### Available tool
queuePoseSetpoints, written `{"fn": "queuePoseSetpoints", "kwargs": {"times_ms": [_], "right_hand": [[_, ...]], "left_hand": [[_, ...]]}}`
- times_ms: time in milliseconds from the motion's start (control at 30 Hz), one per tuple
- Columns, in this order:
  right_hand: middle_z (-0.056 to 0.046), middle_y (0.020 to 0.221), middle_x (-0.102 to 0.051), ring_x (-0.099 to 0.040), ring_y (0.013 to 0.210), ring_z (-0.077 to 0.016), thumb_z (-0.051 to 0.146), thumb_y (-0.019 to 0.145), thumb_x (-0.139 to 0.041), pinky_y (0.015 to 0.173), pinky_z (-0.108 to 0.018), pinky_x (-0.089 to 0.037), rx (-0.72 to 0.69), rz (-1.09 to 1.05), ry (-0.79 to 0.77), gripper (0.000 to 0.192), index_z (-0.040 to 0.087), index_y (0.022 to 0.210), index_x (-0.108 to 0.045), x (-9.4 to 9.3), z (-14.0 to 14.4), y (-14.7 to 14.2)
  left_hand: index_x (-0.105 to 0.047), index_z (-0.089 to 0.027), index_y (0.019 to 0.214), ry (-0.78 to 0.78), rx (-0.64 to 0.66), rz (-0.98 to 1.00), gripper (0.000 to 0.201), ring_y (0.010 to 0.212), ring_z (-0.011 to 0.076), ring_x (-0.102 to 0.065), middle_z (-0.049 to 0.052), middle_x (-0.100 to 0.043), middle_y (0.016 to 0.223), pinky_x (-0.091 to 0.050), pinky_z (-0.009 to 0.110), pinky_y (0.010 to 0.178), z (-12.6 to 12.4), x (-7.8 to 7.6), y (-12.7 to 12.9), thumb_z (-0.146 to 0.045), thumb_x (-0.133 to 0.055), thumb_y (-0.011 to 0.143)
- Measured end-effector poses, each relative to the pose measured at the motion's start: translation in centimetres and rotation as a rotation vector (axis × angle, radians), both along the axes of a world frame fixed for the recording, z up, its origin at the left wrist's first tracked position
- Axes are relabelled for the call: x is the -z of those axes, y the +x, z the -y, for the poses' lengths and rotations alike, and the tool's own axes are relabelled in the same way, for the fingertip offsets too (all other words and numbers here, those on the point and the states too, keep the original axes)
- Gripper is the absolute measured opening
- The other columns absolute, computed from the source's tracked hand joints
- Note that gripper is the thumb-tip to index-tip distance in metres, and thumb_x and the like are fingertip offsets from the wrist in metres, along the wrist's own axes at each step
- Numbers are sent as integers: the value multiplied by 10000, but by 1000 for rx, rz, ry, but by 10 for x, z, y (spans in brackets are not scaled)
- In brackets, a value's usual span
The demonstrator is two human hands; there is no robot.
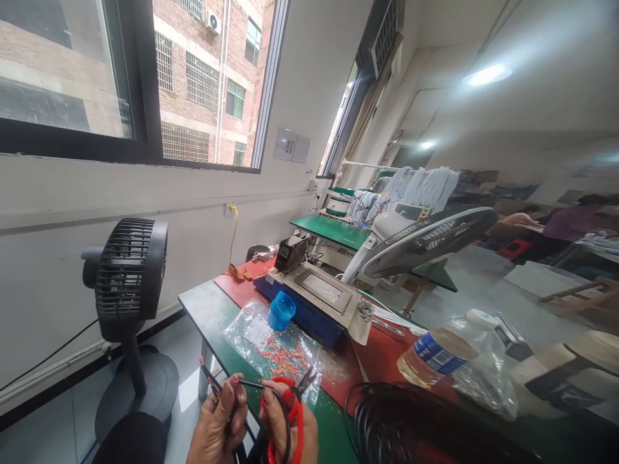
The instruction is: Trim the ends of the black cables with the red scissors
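My left hand (217,422) is closed in a pinch on a black cable (251,385), and dark cable ends with reddish tips stick up past its fingers. Red-handled scissors (300,422) sit in my right hand (278,419), which is wrapped round the handles; the blades point up and away to the right. The cable runs across between both hands and loops down over the right one. Just beyond lies a clear plastic bag (236,325) strewn with small red and orange bits (285,357).
A blue cup (281,311) stands before a blue-sided machine (300,312). To the right are a coil of black cable (387,419), a bottle of yellowish liquid (432,354) and a tilted fan (430,241). A black floor fan (130,277) stands left. People sit at far right.
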State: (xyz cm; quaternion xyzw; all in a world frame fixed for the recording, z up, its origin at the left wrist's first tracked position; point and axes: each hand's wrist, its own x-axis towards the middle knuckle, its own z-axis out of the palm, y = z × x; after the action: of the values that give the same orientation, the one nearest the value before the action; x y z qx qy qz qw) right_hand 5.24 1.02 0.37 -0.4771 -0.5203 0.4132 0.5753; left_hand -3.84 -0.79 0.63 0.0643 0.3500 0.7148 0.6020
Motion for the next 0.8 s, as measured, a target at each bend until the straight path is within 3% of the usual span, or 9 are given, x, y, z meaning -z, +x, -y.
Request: {"fn": "queuePoseSetpoints", "kwargs": {"times_ms": [100, 200, 367, 500, 633, 800], "right_hand": [[-53, 652, -632, -535, 489, -139, 570, 701, -597, 493, -229, -441, 93, 89, 75, 408, 177, 700, -709, 0, 5, 2], [-59, 695, -649, -538, 489, -136, 545, 701, -611, 507, -234, -440, 92, 94, 72, 379, 181, 716, -713, 0, 8, 2], [3, 465, -509, -455, 414, -111, 582, 669, -626, 429, -214, -374, -37, -177, -126, 449, 144, 747, -684, 4, 6, -5], [17, 466, -488, -430, 416, -93, 577, 654, -648, 405, -189, -336, -95, -334, -264, 443, 142, 742, -653, 5, 4, -10], [6, 472, -511, -461, 426, -109, 574, 673, -633, 426, -205, -373, -49, -222, -158, 443, 139, 747, -669, 4, 5, -7], [-65, 696, -656, -591, 584, -173, 553, 693, -624, 556, -239, -458, 118, 95, 69, 383, 180, 701, -708, 2, 10, -1]], "left_hand": [[-668, -128, 699, -39, 1, 20, 374, 366, -14, -292, -37, -523, 524, -131, 126, 327, 1, -1, 1, -418, -788, 494], [-662, -133, 697, -62, 3, 49, 347, 362, -18, -288, -47, -512, 508, -148, 120, 333, 1, -1, 1, -400, -785, 512], [-660, -133, 686, -9, 3, 49, 374, 354, -18, -242, -58, -489, 495, -103, 123, 313, 0, 4, 1, -428, -785, 493], [-657, -128, 674, -19, 20, 73, 368, 360, -15, -245, -58, -485, 500, -110, 122, 311, 1, 6, 1, -411, -795, 484], [-668, -123, 750, -5, 26, 79, 386, 371, -9, -275, -42, -511, 540, -128, 127, 315, 4, 2, 0, -443, -751, 549], [-665, -121, 726, -24, 34, 70, 336, 383, -5, -305, -34, -511, 525, -148, 126, 329, 5, -4, 0, -402, -755, 567]]}}
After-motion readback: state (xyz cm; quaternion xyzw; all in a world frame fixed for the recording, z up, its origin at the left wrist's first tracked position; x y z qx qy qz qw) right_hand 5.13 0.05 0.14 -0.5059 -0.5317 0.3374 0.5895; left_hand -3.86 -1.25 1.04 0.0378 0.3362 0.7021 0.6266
